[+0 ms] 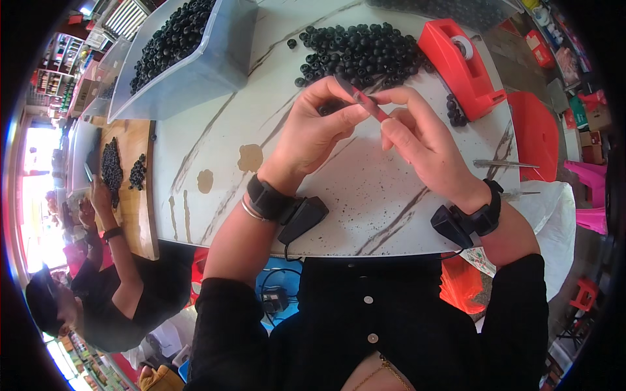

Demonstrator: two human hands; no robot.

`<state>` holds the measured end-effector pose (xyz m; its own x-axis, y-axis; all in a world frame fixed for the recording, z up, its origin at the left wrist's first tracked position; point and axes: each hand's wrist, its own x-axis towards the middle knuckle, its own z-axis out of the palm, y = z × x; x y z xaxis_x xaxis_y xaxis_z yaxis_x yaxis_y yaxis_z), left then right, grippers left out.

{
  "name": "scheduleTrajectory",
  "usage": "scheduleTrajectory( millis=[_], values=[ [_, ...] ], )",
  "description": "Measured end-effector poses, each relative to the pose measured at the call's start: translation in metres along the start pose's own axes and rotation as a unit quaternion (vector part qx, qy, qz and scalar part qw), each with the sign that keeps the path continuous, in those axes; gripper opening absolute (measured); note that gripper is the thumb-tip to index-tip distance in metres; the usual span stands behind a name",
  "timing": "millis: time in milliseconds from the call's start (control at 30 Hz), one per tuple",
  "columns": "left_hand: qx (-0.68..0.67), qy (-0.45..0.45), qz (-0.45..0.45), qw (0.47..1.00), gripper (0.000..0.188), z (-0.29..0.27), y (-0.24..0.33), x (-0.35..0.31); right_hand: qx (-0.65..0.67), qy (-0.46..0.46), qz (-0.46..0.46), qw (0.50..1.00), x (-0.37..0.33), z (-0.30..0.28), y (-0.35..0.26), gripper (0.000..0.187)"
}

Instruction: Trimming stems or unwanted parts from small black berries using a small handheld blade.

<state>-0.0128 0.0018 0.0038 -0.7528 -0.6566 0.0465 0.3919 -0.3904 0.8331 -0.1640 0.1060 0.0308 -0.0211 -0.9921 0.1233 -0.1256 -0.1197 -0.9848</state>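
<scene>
Both my hands meet above the white marbled table, just in front of a heap of small black ring-like parts point(365, 52). My right hand point(424, 140) is closed on a slim red-handled knife point(376, 111), whose dark blade-like end points away to the upper left. My left hand point(310, 130) pinches thumb and forefinger together at the blade side; whatever lies between those fingertips is hidden. Through the gap of the left fingers a few black parts show. Both wrists wear black strapped devices.
A red tape dispenser point(460, 68) stands right of the heap, beside metal tweezers point(505, 164). A clear plastic bin point(189, 72) of black parts sits at the far left. Dark flecks dot the table point(365, 208). Left, a co-worker's hand point(100, 195) works at a wooden board point(134, 221).
</scene>
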Motion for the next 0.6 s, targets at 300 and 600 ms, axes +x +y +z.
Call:
scheduleTrajectory(
  millis=[300, 600],
  values=[
    [0.003, -0.017, 0.003, 1.000, 0.013, 0.000, 0.000, 0.000, 0.004, 0.007, -0.015, 1.000, 0.000, 0.001, 0.005, 0.024],
    [0.007, -0.026, 0.011, 1.000, 0.009, 0.000, 0.000, -0.001, 0.021, -0.009, -0.047, 0.999, 0.001, -0.001, 0.007, 0.020]
  ],
)
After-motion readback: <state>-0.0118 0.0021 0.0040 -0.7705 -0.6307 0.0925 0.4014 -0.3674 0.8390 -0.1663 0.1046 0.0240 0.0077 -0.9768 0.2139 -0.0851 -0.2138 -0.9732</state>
